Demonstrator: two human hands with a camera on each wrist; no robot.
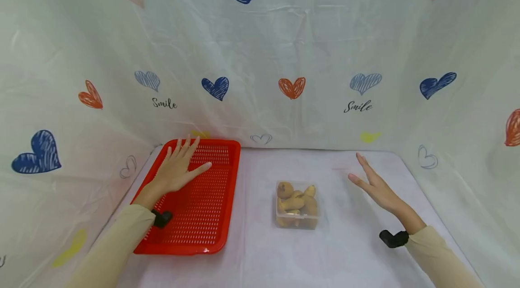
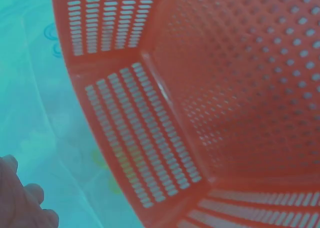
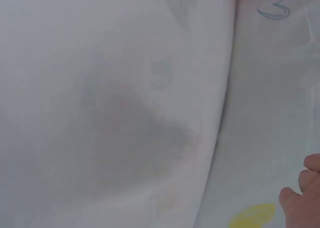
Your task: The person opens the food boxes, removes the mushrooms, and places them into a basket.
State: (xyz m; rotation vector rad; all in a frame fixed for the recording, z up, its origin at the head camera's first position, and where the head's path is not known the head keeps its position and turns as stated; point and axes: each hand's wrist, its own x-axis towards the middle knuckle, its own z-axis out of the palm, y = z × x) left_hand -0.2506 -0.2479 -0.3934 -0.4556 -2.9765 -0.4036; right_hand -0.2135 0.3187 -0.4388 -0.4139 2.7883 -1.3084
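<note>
The left hand (image 1: 174,174) spreads over a red basket (image 1: 203,206); the right hand (image 1: 378,189), well apart, hovers above the white tabletop (image 1: 264,256), both empty. Between them sits a clear box (image 1: 297,223) of tan lumps (image 1: 294,203), which a careless bump might spill.

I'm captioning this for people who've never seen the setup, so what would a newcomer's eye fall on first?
Probably the bright red basket at the left of the white table, with the spread left hand over it. Next comes the clear box of yellowish-brown pieces near the table's middle, the right hand apart from it to the right. Behind, red and blue hearts dot the pale backdrop.
</note>
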